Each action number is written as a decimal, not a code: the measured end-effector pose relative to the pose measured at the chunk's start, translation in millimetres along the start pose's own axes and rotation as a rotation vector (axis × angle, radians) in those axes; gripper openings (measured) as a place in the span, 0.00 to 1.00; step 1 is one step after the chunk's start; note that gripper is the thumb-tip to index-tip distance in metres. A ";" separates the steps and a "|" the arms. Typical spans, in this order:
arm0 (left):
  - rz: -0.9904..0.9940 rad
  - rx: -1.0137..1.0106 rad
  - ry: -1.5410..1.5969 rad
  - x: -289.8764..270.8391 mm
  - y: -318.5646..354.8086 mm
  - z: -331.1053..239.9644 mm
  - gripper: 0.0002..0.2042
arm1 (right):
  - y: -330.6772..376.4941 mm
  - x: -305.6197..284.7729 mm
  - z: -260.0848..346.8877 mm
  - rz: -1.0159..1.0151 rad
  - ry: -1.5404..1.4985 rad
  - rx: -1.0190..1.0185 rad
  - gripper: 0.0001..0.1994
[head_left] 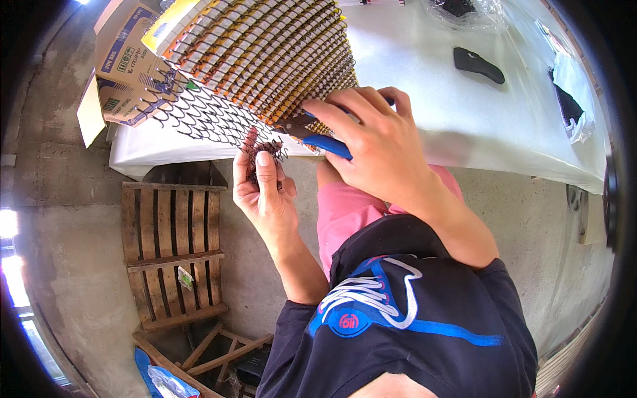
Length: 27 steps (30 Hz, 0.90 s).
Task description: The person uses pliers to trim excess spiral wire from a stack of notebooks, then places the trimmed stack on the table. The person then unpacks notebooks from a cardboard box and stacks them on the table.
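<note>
A large panel of dark wire rows (pixel 265 56), backed by white, orange and yellow, lies at the table's near left edge. Its loose ends of dark curved wire (pixel 199 109) stick out to the lower left over the white cover. My right hand (pixel 378 132) is closed around blue-handled pliers (pixel 328 144), whose dark jaws reach the panel's lower edge. Whether the jaws grip a wire, I cannot tell. Just below the jaws, my left hand (pixel 265 192) pinches a small clump of dark wire pieces (pixel 264 154) between thumb and fingers.
The white-covered table (pixel 424 99) stretches to the right, with a black shoe-sole-shaped piece (pixel 478 64) and clear plastic bags (pixel 468 12) on it. An open cardboard box (pixel 126 63) stands at the far left. Wooden slats (pixel 174 255) and a wooden frame (pixel 222 355) are on the concrete floor below.
</note>
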State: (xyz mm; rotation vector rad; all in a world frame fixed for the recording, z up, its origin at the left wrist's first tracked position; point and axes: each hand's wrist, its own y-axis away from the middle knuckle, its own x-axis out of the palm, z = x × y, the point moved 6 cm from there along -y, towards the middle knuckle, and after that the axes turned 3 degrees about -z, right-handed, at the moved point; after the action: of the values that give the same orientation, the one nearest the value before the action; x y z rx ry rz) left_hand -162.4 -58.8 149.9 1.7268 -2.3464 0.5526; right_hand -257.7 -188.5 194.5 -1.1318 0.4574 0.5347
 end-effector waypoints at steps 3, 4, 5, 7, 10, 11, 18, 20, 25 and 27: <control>0.030 -0.004 0.037 0.3 0.1 -1.9 0.14 | 0.1 2.6 4.8 -0.039 0.054 -0.032 0.17; 0.037 0.001 0.033 -0.6 0.3 -2.1 0.13 | -0.2 2.7 5.9 -0.019 0.071 -0.037 0.17; 0.043 0.007 0.029 -1.7 0.4 -1.8 0.13 | -0.5 1.9 7.5 0.002 0.088 -0.043 0.16; 0.052 0.015 0.019 -2.2 0.9 -1.5 0.12 | 0.3 4.0 7.2 0.044 0.066 -0.041 0.17; 0.031 0.036 0.015 -0.9 -0.4 -1.3 0.11 | 0.3 11.2 0.7 0.099 -0.033 -0.025 0.21; 0.009 0.044 0.022 0.0 -0.3 1.6 0.11 | 1.5 12.9 -1.6 0.111 -0.050 -0.018 0.20; -0.105 0.018 0.114 -10.4 9.1 4.1 0.12 | 3.7 14.5 -17.5 0.152 -0.260 0.035 0.19; 0.005 -0.224 0.321 -2.2 19.3 19.1 0.13 | 5.8 1.4 -33.6 0.120 -0.302 0.039 0.20; 0.199 -1.313 0.981 74.2 95.9 95.4 0.14 | 48.5 -63.2 -117.6 0.089 -0.147 0.226 0.22; 0.223 -1.590 0.963 113.2 118.1 121.5 0.11 | 72.3 -92.4 -164.5 0.023 -0.063 0.341 0.21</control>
State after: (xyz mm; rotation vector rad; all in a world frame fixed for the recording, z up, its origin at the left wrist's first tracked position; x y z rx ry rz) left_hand -300.2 -176.1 56.2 0.2864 -1.3372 -0.3929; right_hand -386.7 -333.4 138.2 -0.7820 0.4867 0.4895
